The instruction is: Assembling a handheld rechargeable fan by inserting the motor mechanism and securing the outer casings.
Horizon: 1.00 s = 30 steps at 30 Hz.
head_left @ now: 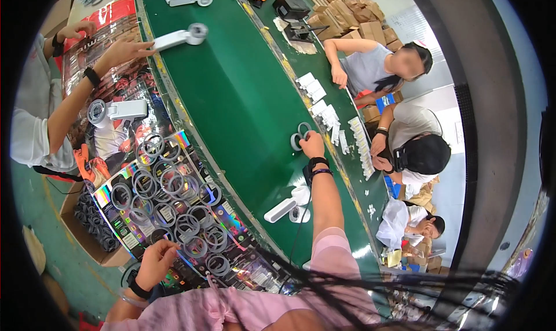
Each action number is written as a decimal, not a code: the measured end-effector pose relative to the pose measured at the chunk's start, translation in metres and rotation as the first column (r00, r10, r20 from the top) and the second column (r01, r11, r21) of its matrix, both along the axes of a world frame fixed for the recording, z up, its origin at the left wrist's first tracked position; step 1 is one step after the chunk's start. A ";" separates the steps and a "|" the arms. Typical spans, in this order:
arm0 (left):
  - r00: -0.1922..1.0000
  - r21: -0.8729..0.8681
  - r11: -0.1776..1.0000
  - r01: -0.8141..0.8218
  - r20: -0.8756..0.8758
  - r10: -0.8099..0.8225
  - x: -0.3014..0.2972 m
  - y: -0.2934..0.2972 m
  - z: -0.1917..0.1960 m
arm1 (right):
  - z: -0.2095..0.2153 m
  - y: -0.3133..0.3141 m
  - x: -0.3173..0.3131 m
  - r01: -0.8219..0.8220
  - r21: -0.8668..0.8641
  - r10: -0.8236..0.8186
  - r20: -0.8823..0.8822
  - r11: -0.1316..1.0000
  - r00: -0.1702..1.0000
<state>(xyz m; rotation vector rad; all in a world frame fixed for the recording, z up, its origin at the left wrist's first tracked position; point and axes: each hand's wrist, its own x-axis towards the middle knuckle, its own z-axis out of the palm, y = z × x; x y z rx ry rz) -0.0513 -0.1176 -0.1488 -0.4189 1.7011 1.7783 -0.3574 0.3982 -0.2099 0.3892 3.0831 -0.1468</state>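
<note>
My right hand (313,145) reaches out over the green conveyor belt (243,99), its fingers closed on grey rings (296,142); two show side by side at the fingertips. Close to my body, my left hand (156,262) is held with bent fingers drawn together, beside a spread of several loose grey rings (186,224). Whether anything is between those fingers, I cannot make out. Below my right wrist, a white jointed part with a round end (281,210) lies on the belt, partly hidden by my forearm and a dark cable.
Across the left edge, a co-worker's hand (124,51) touches another white part (172,39). A similar part (128,109) lies on the left table. A cardboard box (104,253) holds more grey rings. Small white pieces (329,119) line the belt's right side, where several people sit.
</note>
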 end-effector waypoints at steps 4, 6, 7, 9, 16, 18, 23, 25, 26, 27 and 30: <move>1.000 -0.042 0.999 -0.007 0.012 0.008 0.012 -0.009 -0.013 | 0.007 -0.049 -0.001 -0.137 0.125 0.123 0.115 0.983 0.986; 0.997 -0.042 0.999 0.005 -0.077 -0.008 0.010 -0.006 -0.015 | 0.036 -0.071 0.014 -0.194 0.070 0.176 0.214 0.978 0.961; 0.997 -0.066 0.996 0.053 -0.053 -0.056 0.007 -0.007 -0.011 | 0.049 -0.089 0.028 -0.250 0.014 0.235 0.297 0.968 0.926; 0.994 -0.085 0.994 0.071 -0.077 -0.078 -0.001 -0.004 0.011 | 0.074 -0.127 0.069 -0.230 -0.123 0.258 0.334 0.965 0.907; 0.944 -0.126 0.980 0.157 -0.271 -0.186 0.005 -0.013 0.005 | 0.104 -0.267 0.237 -0.716 -0.266 0.732 -0.052 0.646 0.679; 0.945 -0.144 0.970 0.193 -0.239 -0.224 0.009 -0.016 -0.003 | 0.097 -0.289 0.264 -0.714 -0.249 0.707 -0.134 0.654 0.694; 0.939 -0.163 0.965 0.207 -0.243 -0.243 0.020 -0.022 -0.022 | 0.106 -0.285 0.281 -0.541 -0.503 0.511 -0.211 0.674 0.833; 0.932 -0.198 0.958 0.207 -0.257 -0.254 0.024 -0.024 -0.018 | 0.112 -0.262 0.277 -0.379 -0.471 0.308 -0.222 0.797 0.925; 0.927 -0.234 0.951 0.202 -0.268 -0.263 0.025 -0.025 -0.014 | 0.112 -0.245 0.271 -0.364 -0.306 0.265 -0.319 0.880 0.910; 0.925 -0.237 0.951 0.199 -0.275 -0.263 0.026 -0.026 -0.010 | 0.105 -0.220 0.265 -0.285 -0.246 0.170 -0.401 0.926 0.900; 0.910 -0.269 0.940 0.209 -0.298 -0.288 0.029 -0.021 0.005 | 0.053 -0.137 0.262 0.155 -0.166 -0.202 -0.320 0.974 0.925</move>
